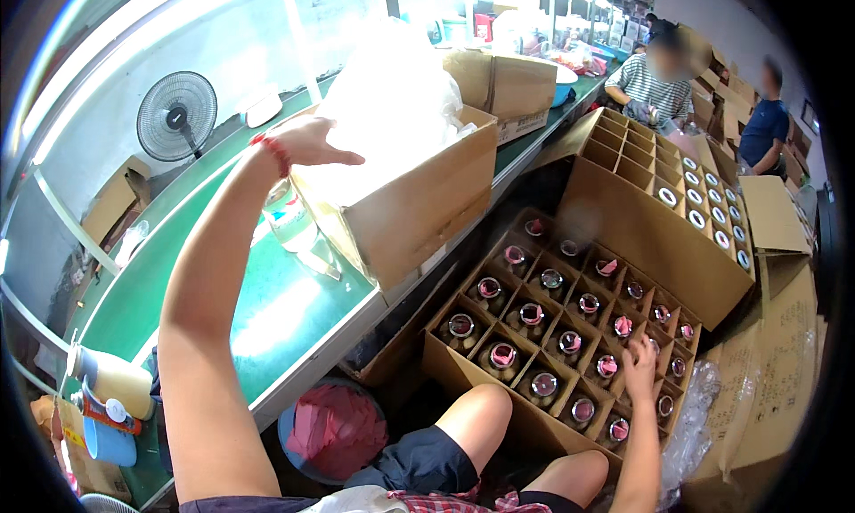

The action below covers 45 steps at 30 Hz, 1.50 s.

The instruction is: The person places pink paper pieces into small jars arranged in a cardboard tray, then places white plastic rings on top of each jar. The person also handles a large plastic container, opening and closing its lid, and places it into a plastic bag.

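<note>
Our open left hand (313, 145) overlies a carton's (427, 215) left edge; our right hand (639, 368), grip indeterminable, is among glass bottles (607, 367) near a partitioned box's (534, 421) right edge, beside printed cardboard (782, 362).

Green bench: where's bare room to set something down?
Bare green bench between left arm, front edge and open carton. Crowded: around the clear bottle beside that carton, and the divided carton, packed with bottles.

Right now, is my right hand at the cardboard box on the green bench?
No, your right hand is at the divided carton of glass bottles.
</note>
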Tool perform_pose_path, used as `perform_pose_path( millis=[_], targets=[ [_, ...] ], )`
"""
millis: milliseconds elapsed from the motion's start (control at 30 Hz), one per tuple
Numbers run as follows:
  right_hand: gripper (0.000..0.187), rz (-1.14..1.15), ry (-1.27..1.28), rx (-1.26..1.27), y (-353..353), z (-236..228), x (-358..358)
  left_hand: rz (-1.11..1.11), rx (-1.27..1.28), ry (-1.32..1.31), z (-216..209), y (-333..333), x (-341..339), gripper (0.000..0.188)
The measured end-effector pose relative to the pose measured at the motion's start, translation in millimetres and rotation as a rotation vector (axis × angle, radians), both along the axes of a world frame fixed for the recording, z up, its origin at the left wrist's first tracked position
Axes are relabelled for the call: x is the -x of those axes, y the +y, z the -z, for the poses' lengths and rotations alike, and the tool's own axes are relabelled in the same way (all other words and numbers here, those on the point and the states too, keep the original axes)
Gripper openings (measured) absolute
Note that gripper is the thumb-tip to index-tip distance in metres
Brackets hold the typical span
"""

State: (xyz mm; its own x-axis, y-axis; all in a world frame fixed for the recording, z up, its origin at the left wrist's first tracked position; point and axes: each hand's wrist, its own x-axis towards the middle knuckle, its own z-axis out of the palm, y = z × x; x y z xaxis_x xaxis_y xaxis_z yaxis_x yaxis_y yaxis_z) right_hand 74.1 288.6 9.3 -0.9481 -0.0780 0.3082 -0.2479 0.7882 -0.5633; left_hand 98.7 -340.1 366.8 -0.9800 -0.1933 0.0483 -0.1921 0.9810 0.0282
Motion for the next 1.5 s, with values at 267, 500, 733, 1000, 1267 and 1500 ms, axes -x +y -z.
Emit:
perform_pose_path(
  millis=[267, 500, 733, 1000, 1267, 1500],
  targets=[
    [0.019, 0.264, 0.025, 0.128, 49.1, -34.8, -177.2, -0.044, 0.118, -0.548, 45.9, -34.4, 65.5, 0.119],
    [0.02, 0.559, -0.11, 0.622, 75.0, -9.8, -264.1, 0.127, 0.143, -0.578, 49.2, -11.1, 44.7, 0.082],
    [0.017, 0.389, -0.015, 0.533, -1.0, -48.6, -265.7, 0.12, 0.117, -0.557, 62.3, -15.0, 74.8, 0.066],
    [0.015, 0.414, 0.024, 0.555, 8.3, -63.5, -290.0, 0.308, 0.011, -0.131, 65.2, -67.9, 75.5, 0.061],
    [0.016, 0.381, -0.02, 0.565, 8.6, -64.9, -283.6, 0.215, -0.174, 0.012, -10.8, -37.5, 46.4, 0.047],
    [0.016, 0.247, -0.032, 0.493, -21.7, -59.2, -262.0, 0.361, -0.363, 0.204, -9.6, -49.3, 60.4, 0.038]
  ],
)
